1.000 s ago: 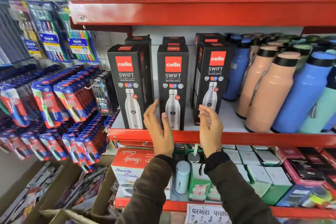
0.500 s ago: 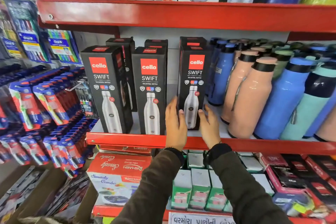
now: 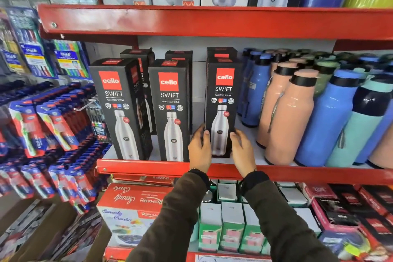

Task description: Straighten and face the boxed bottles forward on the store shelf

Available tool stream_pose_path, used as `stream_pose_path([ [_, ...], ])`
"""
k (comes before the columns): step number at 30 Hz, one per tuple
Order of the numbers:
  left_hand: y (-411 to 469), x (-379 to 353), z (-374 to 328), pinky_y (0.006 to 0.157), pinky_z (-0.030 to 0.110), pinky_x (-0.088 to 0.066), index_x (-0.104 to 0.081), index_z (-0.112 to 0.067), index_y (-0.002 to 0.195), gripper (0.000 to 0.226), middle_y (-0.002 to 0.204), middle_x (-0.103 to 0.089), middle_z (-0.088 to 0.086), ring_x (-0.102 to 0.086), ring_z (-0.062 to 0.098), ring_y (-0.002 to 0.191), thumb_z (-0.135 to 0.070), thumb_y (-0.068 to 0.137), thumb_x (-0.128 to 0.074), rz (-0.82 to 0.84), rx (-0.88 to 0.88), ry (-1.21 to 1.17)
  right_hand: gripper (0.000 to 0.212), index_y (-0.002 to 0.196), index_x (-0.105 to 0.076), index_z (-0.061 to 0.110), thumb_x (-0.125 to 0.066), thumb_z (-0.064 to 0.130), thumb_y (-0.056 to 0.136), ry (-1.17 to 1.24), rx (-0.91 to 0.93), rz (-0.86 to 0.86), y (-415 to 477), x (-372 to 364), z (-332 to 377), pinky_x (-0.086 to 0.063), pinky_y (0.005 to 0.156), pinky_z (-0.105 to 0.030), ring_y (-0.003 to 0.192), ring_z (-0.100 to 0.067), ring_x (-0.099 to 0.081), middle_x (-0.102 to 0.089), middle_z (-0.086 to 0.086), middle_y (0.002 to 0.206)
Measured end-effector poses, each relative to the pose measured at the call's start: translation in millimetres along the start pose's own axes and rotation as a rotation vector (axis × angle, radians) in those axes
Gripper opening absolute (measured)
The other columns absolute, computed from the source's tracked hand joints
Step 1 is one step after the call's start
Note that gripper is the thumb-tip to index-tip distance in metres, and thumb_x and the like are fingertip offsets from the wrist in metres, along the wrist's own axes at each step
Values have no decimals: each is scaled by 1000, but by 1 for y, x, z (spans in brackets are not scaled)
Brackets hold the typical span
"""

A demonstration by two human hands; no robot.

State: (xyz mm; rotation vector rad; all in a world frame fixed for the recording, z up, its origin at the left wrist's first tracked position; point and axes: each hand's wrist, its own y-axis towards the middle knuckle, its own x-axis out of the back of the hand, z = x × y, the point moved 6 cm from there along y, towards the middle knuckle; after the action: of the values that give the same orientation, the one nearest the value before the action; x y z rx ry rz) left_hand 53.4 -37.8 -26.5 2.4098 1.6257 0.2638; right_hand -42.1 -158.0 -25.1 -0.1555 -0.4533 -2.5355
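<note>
While two boxes stand alongside, the left hand (image 3: 200, 148) and right hand (image 3: 244, 151) clasp the right box (image 3: 222, 102) near the shelf (image 3: 144, 167) front edge.

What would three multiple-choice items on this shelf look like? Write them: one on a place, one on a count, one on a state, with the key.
1. Where does the box held by both hands stand?
A. Left end of the front row
B. Right end of the front row, beside the loose bottles
C. On the top shelf

2. How many Cello Swift boxes stand in the front row?
A. Two
B. Three
C. Five

3. How is the held box now?
A. Lying flat
B. Upright, printed face forward
C. Lifted off the shelf, upside down

Key: 1 B, the right Cello box stands next to the peach bottle; 2 B, it follows the left box and middle box; 3 B, it stands on the shelf between the left hand and right hand.
</note>
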Motion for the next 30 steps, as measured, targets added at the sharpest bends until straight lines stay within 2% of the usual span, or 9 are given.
stream_pose_path([
  [3,-7,4,1,110,26,-41,-57,-12,138,37,138,-63,6,-57,14,127,-23,104,-49,-20,-3,-17,34,133,-55,8,-48,20,102,-38,28,-11,-6,3,2,-32,90,-15,111,-8,-49,-54,5,116],
  [6,-15,8,4,112,36,-46,-58,-16,137,37,135,-65,3,-60,15,125,-27,103,-51,-28,-14,-27,33,130,-56,9,-49,22,102,-49,37,-8,-13,6,1,-34,92,-20,111,-10,-52,-58,3,117],
  [8,-21,11,4,111,37,-47,-58,-19,136,36,133,-66,0,-61,14,124,-29,103,-52,-34,-14,-34,32,129,-57,11,-48,24,102,-45,47,4,-18,7,2,-35,93,-21,112,-10,-54,-59,5,117],
  [14,-34,19,-2,107,27,-50,-61,-18,133,34,129,-68,-2,-64,12,120,-26,101,-55,-37,-25,-68,30,126,-59,14,-48,26,101,-75,63,3,-32,12,3,-38,94,-23,113,-14,-58,-63,3,116],
  [18,-39,21,-5,91,-2,-42,-60,-15,134,34,125,-62,-11,-59,4,118,-23,101,-55,-20,-16,-68,32,128,-58,13,-48,27,101,-106,60,-7,-37,16,5,-37,94,-23,118,-19,-59,-65,-4,124],
  [19,-39,21,-4,87,-6,-40,-60,-15,134,34,124,-61,-12,-58,2,117,-23,101,-55,-16,-14,-63,33,129,-58,12,-48,27,101,-113,59,-12,-38,16,5,-37,94,-23,119,-20,-58,-65,-6,125],
  [27,-40,22,-3,84,-9,-37,-58,-16,137,36,129,-61,-9,-55,2,119,-24,102,-53,25,1,-23,31,127,-59,13,-48,28,101,-117,35,10,-39,19,6,-39,94,-25,119,-22,-60,-65,-8,126],
  [28,-42,22,-6,87,-6,-37,-57,-16,138,37,130,-61,-8,-55,3,119,-24,102,-53,27,4,-16,31,127,-58,13,-48,28,101,-115,26,18,-39,19,8,-39,95,-25,119,-22,-60,-65,-8,126],
  [30,-42,21,-4,98,8,-40,-56,-15,140,38,136,-61,-2,-55,6,124,-24,102,-52,42,7,-24,31,127,-59,13,-47,28,102,-121,25,28,-41,18,9,-39,95,-25,119,-21,-60,-65,-8,126],
])
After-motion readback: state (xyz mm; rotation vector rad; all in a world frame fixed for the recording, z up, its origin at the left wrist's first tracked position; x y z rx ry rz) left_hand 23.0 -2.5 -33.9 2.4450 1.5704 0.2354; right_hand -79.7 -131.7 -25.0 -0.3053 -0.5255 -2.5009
